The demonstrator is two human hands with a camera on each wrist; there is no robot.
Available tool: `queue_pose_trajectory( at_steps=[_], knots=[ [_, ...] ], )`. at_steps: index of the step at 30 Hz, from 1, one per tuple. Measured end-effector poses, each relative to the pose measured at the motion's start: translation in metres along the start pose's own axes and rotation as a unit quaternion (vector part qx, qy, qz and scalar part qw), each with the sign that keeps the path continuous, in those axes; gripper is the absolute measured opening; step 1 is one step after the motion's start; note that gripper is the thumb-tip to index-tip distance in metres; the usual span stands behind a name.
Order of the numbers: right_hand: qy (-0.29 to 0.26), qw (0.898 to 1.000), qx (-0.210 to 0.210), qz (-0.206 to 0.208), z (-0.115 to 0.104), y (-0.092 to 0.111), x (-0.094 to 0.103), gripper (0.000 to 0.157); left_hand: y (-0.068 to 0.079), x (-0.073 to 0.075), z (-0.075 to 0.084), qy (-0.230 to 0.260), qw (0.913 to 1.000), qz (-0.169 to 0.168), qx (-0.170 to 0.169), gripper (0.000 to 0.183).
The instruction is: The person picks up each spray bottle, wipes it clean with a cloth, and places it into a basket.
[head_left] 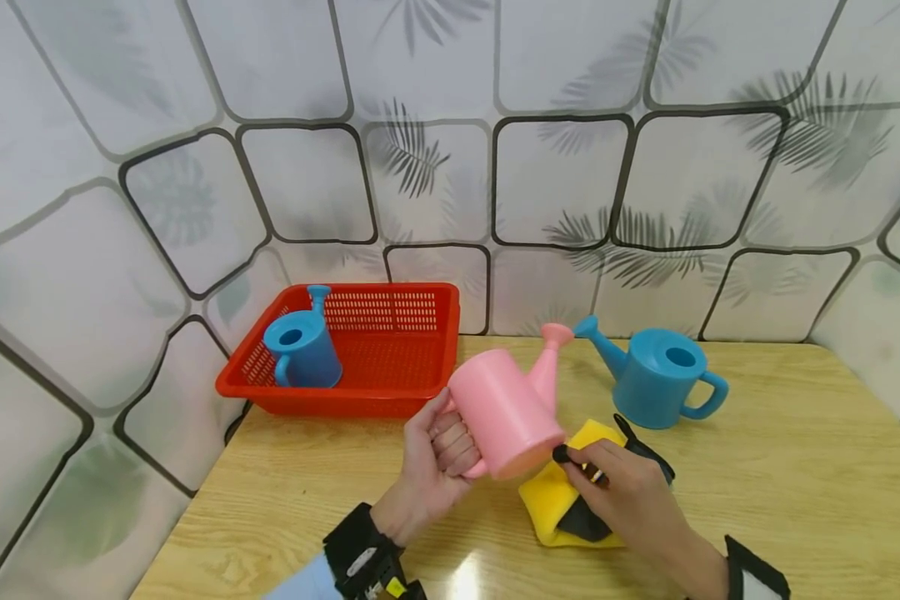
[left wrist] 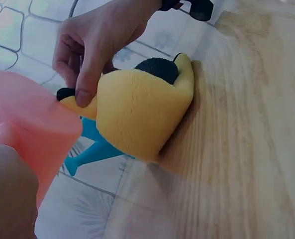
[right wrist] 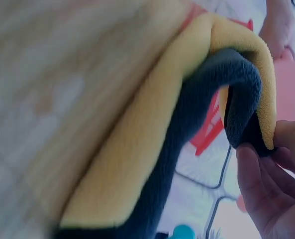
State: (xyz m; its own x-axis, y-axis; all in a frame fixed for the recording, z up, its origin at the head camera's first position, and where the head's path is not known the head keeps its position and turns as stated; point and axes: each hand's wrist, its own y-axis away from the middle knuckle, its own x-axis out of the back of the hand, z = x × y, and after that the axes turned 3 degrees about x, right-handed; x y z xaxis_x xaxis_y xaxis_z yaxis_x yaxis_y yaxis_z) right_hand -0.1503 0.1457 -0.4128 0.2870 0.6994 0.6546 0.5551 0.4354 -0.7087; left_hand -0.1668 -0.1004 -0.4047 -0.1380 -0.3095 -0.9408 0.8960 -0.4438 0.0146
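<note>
My left hand [head_left: 427,462] grips the handle of a pink watering can [head_left: 502,417], which is raised over the table and tilted, spout up and to the right. Between thumb and fingers, my right hand [head_left: 637,496] pinches a corner of a yellow-and-black cloth [head_left: 549,504]. That corner is lifted close to the can's base, while the rest of the cloth [right wrist: 122,174] lies folded on the table. In the left wrist view, the pinched corner overlaps the edge of the pink can [left wrist: 48,124]. Part of the cloth is hidden under my right hand.
A blue watering can [head_left: 648,392] stands at the back right, its spout pointing left. At the back left, a red plastic basket [head_left: 337,406] holds another blue watering can [head_left: 311,354]. Behind the wooden table [head_left: 787,467] hangs a patterned curtain [head_left: 435,183].
</note>
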Motion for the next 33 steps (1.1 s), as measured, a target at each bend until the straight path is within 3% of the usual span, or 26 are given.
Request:
queue_pose_trajectory(
  at_steps=[5, 8, 10, 12, 13, 16, 17, 18, 19, 21, 23, 25, 27, 29, 31, 33],
  knots=[
    [0.022, 0.998, -0.042, 0.049, 0.014, -0.008, 0.019, 0.023, 0.0, -0.001, 0.005, -0.057, 0.998, -0.027, 0.005, 0.051],
    [0.011, 0.988, -0.122, 0.095, 0.023, -0.017, 0.036, 0.02, 0.001, 0.0, 0.007, -0.132, 0.9903, -0.041, 0.005, 0.05],
    [-0.026, 0.973, -0.196, 0.117, 0.031, -0.024, 0.051, 0.019, 0.002, 0.0, 0.007, -0.195, 0.9793, -0.053, 0.001, 0.05],
    [-0.112, 0.947, -0.263, 0.147, 0.04, -0.031, 0.066, 0.015, 0.002, -0.001, 0.006, -0.267, 0.9613, -0.067, -0.007, 0.05],
    [-0.176, 0.928, -0.284, 0.165, 0.045, -0.034, 0.073, 0.014, 0.003, -0.001, 0.006, -0.303, 0.9505, -0.069, -0.012, 0.049],
    [-0.351, 0.862, -0.3, 0.208, 0.062, -0.045, 0.094, 0.015, 0.005, -0.005, 0.003, -0.416, 0.907, -0.059, -0.032, 0.048],
    [-0.375, 0.849, -0.305, 0.213, 0.066, -0.049, 0.1, 0.016, 0.007, -0.006, 0.002, -0.447, 0.8915, -0.059, -0.038, 0.048],
    [-0.36, 0.857, -0.306, 0.207, 0.07, -0.053, 0.105, 0.016, 0.008, -0.008, 0.002, -0.474, 0.8774, -0.058, -0.044, 0.048],
    [-0.336, 0.871, -0.297, 0.201, 0.073, -0.057, 0.109, 0.017, 0.009, -0.009, 0.001, -0.501, 0.8621, -0.06, -0.048, 0.048],
    [-0.232, 0.92, -0.262, 0.178, 0.077, -0.066, 0.113, 0.018, 0.011, -0.011, -0.001, -0.55, 0.8295, -0.081, -0.058, 0.051],
    [-0.121, 0.961, -0.186, 0.164, 0.078, -0.073, 0.113, 0.02, 0.013, -0.012, -0.004, -0.587, 0.7993, -0.11, -0.068, 0.054],
    [-0.065, 0.984, -0.066, 0.154, 0.075, -0.081, 0.109, 0.023, 0.013, -0.013, -0.008, -0.619, 0.7688, -0.133, -0.089, 0.056],
    [-0.052, 0.989, 0.054, 0.125, 0.067, -0.088, 0.101, 0.014, 0.011, -0.012, -0.013, -0.641, 0.7453, -0.139, -0.117, 0.057],
    [-0.039, 0.986, 0.142, 0.084, 0.056, -0.093, 0.091, 0.015, 0.008, -0.012, -0.017, -0.654, 0.7279, -0.133, -0.159, 0.053],
    [-0.048, 0.98, 0.189, 0.026, 0.044, -0.094, 0.081, 0.034, 0.005, -0.011, -0.021, -0.661, 0.714, -0.115, -0.2, 0.048],
    [-0.059, 0.978, 0.196, -0.033, 0.032, -0.092, 0.074, 0.043, 0.003, -0.011, -0.024, -0.672, 0.6968, -0.096, -0.232, 0.044]
  ],
)
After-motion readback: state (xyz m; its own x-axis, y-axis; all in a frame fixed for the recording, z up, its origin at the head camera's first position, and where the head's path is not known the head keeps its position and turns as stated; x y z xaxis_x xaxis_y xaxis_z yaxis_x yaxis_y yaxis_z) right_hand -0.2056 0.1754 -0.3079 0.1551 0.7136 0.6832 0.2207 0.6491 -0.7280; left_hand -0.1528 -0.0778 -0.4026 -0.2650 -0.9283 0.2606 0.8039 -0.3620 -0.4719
